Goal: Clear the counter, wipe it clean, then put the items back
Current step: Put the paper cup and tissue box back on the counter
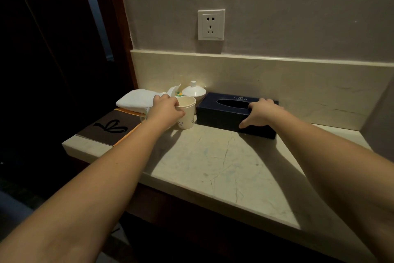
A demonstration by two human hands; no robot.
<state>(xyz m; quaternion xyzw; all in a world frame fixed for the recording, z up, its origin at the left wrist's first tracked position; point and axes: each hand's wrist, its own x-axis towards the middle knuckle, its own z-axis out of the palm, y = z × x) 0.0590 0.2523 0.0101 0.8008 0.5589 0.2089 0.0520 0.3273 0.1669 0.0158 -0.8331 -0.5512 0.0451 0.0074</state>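
I have both arms stretched out over the marble counter (213, 162); my left hand (165, 109) grips the cream paper cup (187, 112), thumb curled in over the rim and fingers wrapped round its side, with the cup standing upright on the counter; my right hand (259, 113) is clamped on the dark tissue box (232, 113), fingers laid across the top by the oval slot and the thumb pressing down the front face near the box's right end; the box sits flat, just to the right of the cup, the two close but whether they touch I cannot tell.

Just beyond my left hand lies a folded white towel (136, 98), resting partly on a brown tray (108, 127) with a dark looped emblem, which reaches out to the left of that hand toward the counter's edge; past the cup, between my two hands and against the backsplash, stands a small white lidded jar (194, 91) with a knob on top; beside it, a bit of white wrapper (175, 90) with yellow and green print pokes up, partly hidden behind my knuckles.

Above and between my hands a white wall socket (211, 24) is set in the grey wall; the near stretch of counter below my forearms shows thin veins and the shadows of my arms.
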